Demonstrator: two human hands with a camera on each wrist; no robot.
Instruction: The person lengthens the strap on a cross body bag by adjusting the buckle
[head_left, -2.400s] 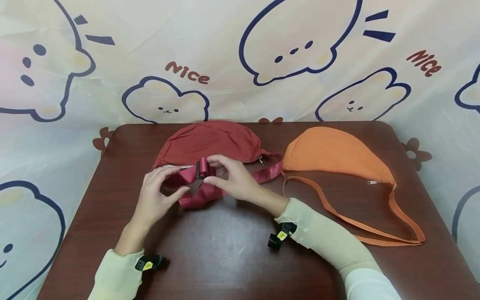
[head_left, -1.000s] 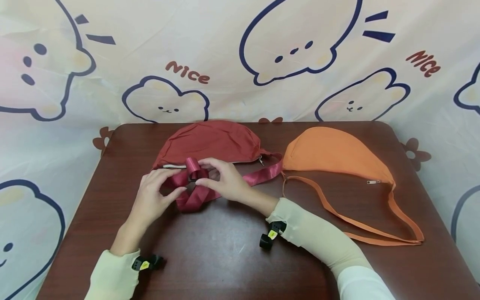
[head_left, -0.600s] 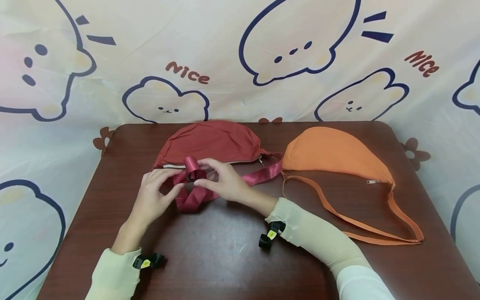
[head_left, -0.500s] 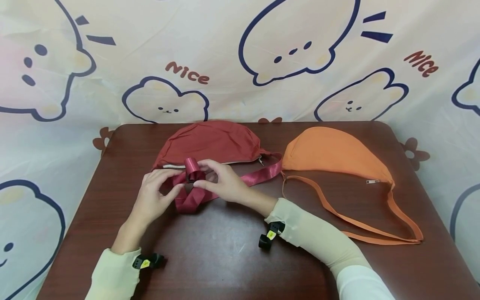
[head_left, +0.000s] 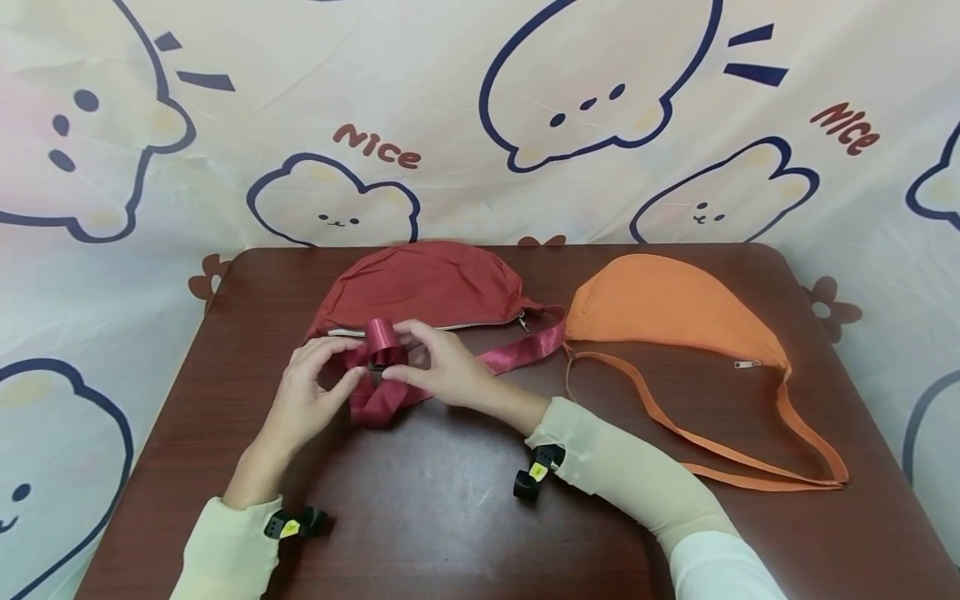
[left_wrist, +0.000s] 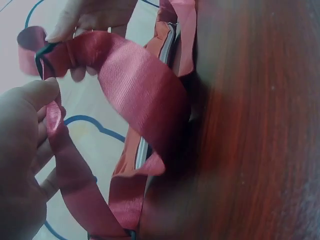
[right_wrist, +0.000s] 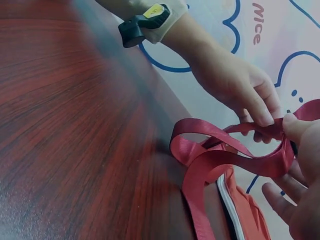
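A dark red waist bag [head_left: 427,287] lies at the back of the table, zip side toward me. Its satin strap [head_left: 381,335] is raised in front of it, a small loop standing up through a black strap slider [left_wrist: 44,56]. My left hand [head_left: 307,396] pinches the strap just left of the slider between thumb and fingers. From the other side, my right hand [head_left: 450,367] pinches the strap beside the slider, thumb close to it in the left wrist view. A twisted length of the strap hangs below both hands, down to the tabletop.
An orange waist bag [head_left: 667,304] lies to the right, its strap [head_left: 675,425] looped toward the front right. The brown wooden table [head_left: 450,517] ends at a cartoon-printed cloth [head_left: 450,83] hanging behind and at the sides. Each wrist wears a small black camera.
Both hands have shifted slightly left, the right one more, bringing the slider and loop with them. The loop standing above the slider has grown larger and turned toward the camera.
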